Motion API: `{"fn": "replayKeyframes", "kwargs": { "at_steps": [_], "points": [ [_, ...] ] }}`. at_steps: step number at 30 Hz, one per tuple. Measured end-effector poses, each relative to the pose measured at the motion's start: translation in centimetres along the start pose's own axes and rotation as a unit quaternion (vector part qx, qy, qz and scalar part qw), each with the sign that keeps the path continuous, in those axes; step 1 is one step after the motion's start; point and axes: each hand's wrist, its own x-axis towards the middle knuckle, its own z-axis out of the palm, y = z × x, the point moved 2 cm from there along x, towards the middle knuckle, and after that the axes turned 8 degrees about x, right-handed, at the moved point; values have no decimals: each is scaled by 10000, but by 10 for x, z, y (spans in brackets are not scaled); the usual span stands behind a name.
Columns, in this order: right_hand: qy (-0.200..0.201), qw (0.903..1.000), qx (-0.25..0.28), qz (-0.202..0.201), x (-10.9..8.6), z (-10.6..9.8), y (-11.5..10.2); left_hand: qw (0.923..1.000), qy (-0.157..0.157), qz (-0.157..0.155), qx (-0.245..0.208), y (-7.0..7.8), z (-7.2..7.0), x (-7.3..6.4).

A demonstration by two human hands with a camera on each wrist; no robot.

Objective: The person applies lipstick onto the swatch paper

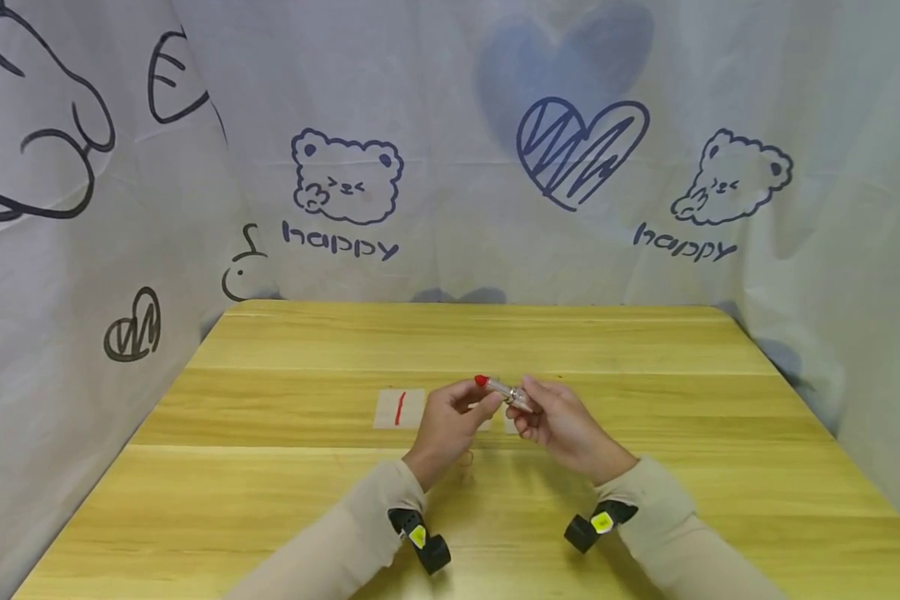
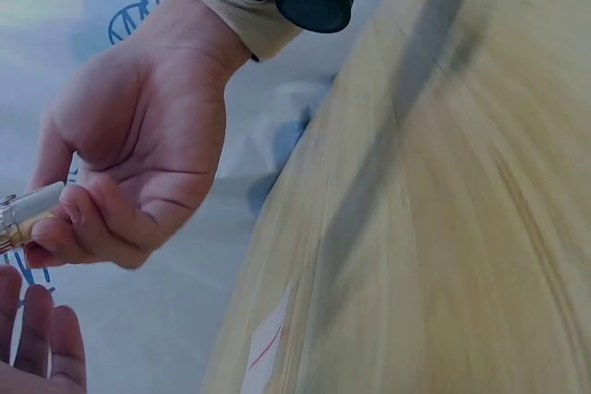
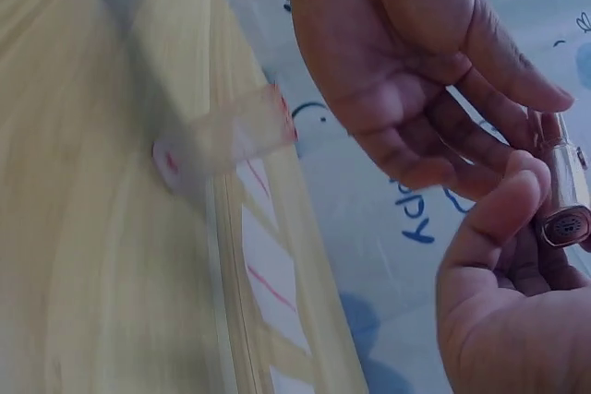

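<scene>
A lipstick (image 1: 501, 389) with its red tip out points up and left between the two hands, above the table. My right hand (image 1: 566, 425) pinches its base, also seen in the left wrist view, where the right hand (image 2: 148, 126) curls its fingers round the base. The left hand (image 1: 450, 417) has thumb and forefinger at the upper tube, seemingly pinching it; its other fingers are loosely bent in the right wrist view. Below the hands a clear cylinder (image 3: 226, 140) with reddish edges stands on the table. A pale card (image 1: 386, 410) with one red stroke lies left of the left hand.
More pale cards lie in a row behind the hands; one card (image 3: 272, 279) with a red line shows in the right wrist view. The wooden table (image 1: 270, 500) is bordered by white drawn-on curtains (image 1: 450, 208) at the back and sides.
</scene>
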Motion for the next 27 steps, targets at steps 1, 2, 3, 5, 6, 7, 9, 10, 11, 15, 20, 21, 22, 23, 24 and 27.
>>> {"fn": "replayKeyframes", "kwargs": {
  "at_steps": [1, 2, 3, 5, 6, 7, 9, 10, 11, 15, 20, 21, 22, 23, 24, 27],
  "points": [
    [-28, 9999, 47, 99, 0, 2, 0, 9999, 40, 13, -139, -5, 0, 1],
    [-69, 9998, 80, 195, 0, 3, 1, 9997, 83, 42, -238, -4, 0, 0],
    [-110, 9995, 106, 272, 0, 5, 1, 9994, 131, 79, -322, -3, 0, 0],
    [-166, 9991, 157, 371, -1, 7, 2, 9985, 241, 109, -487, -2, 1, -1],
    [-184, 9989, 185, 394, -1, 8, 1, 9980, 298, 95, -556, -1, 1, -1],
    [-194, 9988, 201, 398, -1, 9, 1, 9975, 356, 90, -608, -1, 1, -1],
    [-212, 9988, 237, 367, 0, 11, 0, 9965, 457, 45, -697, 1, 1, -1],
    [-217, 9989, 253, 344, 0, 12, -1, 9961, 491, 12, -735, 1, 1, -1],
    [-228, 9989, 255, 315, 0, 13, -1, 9958, 525, -7, -744, 2, 1, -1],
    [-145, 9996, 211, 126, 0, 14, -3, 9955, 651, -119, -674, 4, 1, -1],
    [185, 9989, -253, -344, -1, 13, -4, 9938, 820, -287, -690, 3, 0, -1],
    [255, 9975, -454, -488, -1, 13, -4, 9935, 839, -290, -713, 3, 0, -1],
    [304, 9954, -651, -635, -1, 13, -4, 9934, 847, -292, -716, 3, 0, -1],
    [366, 9925, -866, -787, -1, 13, -4, 9932, 852, -293, -738, 3, 0, -1],
    [415, 9893, -1055, -918, -1, 13, -3, 9931, 856, -287, -753, 3, 0, -1],
    [462, 9832, -1279, -1219, -1, 13, -3, 9929, 823, -263, -813, 3, 0, -1]
  ]
}}
